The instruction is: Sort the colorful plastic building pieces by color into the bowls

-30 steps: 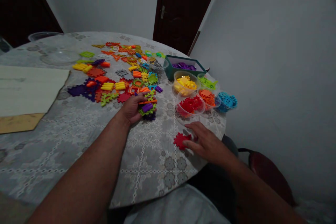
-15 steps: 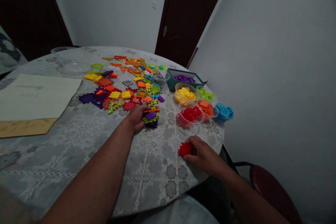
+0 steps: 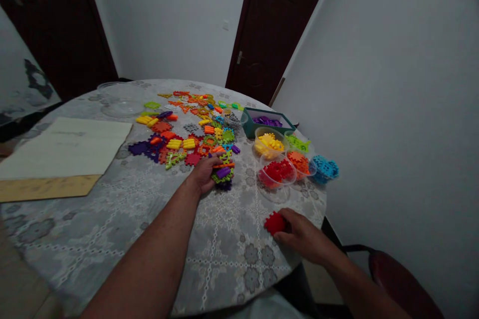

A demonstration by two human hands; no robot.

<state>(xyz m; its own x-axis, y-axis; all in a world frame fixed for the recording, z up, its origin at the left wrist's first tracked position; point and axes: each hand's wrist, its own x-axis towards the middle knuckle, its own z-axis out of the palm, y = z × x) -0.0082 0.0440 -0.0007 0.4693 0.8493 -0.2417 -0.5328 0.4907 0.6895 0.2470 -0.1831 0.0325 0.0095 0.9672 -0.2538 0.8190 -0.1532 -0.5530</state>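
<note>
My left hand is closed around a cluster of plastic gear-edged building pieces, coloured green, orange and purple, at the near edge of the loose pile. Part of the cluster is hidden by the fingers. Closer to the table's front right, my right hand grips a red gear-edged plastic piece between thumb and fingers, just over or on the tablecloth. Beyond it stands a clear bowl of red pieces.
Loose coloured pieces spread across the table's middle. Clear bowls of yellow pieces, orange pieces, green pieces and blue pieces stand right, near a green box. Paper sheets lie left; a chair stands right.
The whole view has shifted, so everything sits slightly lower and further right. Both hands keep their holds and stay at about the same places over the table.
</note>
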